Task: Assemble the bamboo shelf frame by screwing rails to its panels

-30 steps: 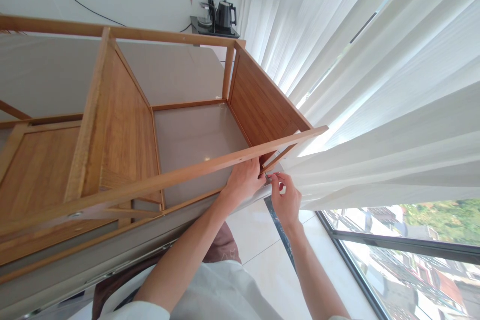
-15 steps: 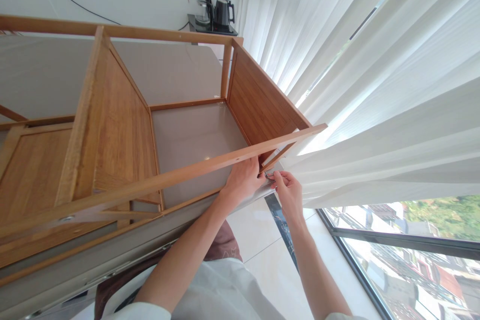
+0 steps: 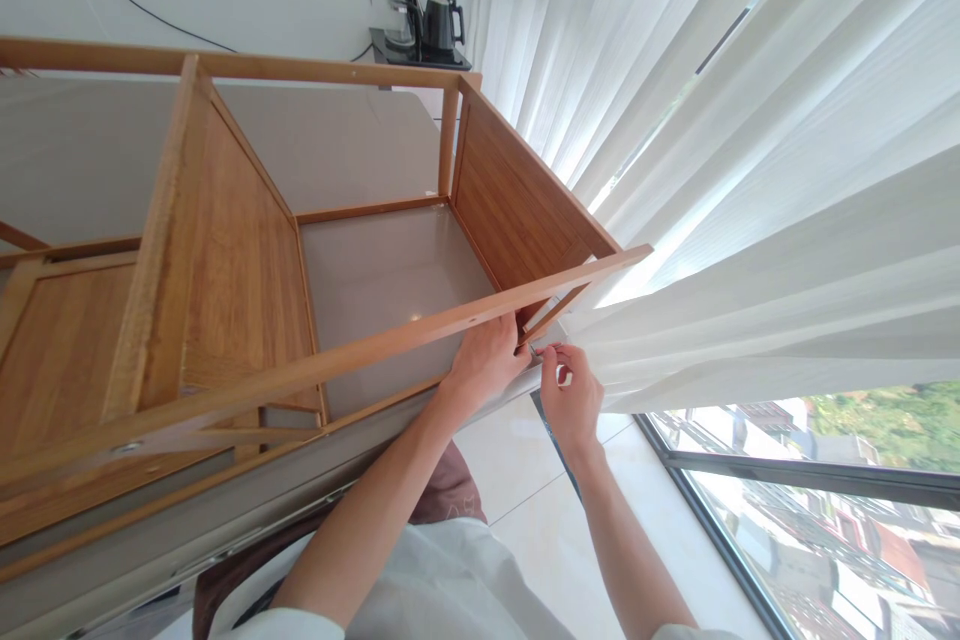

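A wooden shelf frame (image 3: 405, 332) with slatted panels lies on its side on a grey table. My left hand (image 3: 487, 355) reaches under its front rail and is closed around the lower corner by the end panel (image 3: 517, 190); the fingertips are partly hidden by the wood. Just right of it, my right hand (image 3: 571, 395) pinches a thin metal hex key (image 3: 535, 353) between thumb and forefinger. The key's tip points at the frame's corner beside my left fingers; whether it sits in a bolt is too small to tell.
The grey tabletop (image 3: 390, 270) shows through the frame. Behind it, a black kettle (image 3: 442, 22) stands on a dark tray by the wall. White curtains (image 3: 720, 170) hang close to the frame's right end. A window (image 3: 825, 480) is at lower right.
My right hand has turned a little at the wrist and its fingers have shifted on the hex key. My left hand stays at the corner. The view has moved slightly.
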The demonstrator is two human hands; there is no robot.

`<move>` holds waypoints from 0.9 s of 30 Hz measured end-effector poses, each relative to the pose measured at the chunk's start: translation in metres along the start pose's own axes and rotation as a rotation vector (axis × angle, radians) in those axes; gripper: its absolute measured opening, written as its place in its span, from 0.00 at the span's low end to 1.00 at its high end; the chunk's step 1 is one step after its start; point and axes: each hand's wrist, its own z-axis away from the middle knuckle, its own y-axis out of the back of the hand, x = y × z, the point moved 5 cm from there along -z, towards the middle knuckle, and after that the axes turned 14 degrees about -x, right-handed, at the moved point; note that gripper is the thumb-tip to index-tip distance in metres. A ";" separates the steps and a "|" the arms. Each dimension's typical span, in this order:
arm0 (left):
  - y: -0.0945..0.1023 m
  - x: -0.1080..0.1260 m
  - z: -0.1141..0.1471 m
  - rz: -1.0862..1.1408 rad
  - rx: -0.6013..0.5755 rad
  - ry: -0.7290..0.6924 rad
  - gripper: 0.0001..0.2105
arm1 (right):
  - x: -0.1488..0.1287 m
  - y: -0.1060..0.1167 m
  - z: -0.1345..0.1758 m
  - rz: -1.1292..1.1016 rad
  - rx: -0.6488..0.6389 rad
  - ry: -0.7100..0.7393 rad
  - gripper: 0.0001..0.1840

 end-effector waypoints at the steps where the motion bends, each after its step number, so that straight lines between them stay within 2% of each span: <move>1: 0.000 0.000 0.000 0.001 0.001 0.000 0.17 | -0.001 -0.001 0.001 0.027 0.001 0.027 0.15; 6: 0.000 0.001 0.001 0.003 0.005 -0.002 0.17 | 0.001 -0.006 0.002 0.099 0.004 0.118 0.15; 12: 0.001 0.001 0.001 -0.002 0.005 -0.003 0.17 | -0.001 -0.008 0.001 0.096 -0.016 0.138 0.15; 17: 0.001 0.001 0.001 -0.005 0.012 -0.001 0.17 | -0.001 -0.005 -0.001 0.014 -0.041 0.036 0.17; 21: 0.001 0.001 0.001 -0.010 0.020 -0.005 0.17 | 0.007 -0.003 -0.012 -0.117 -0.107 -0.071 0.19; 27: -0.001 0.000 0.000 -0.020 0.021 -0.001 0.16 | 0.016 -0.003 -0.020 -0.221 -0.167 -0.109 0.22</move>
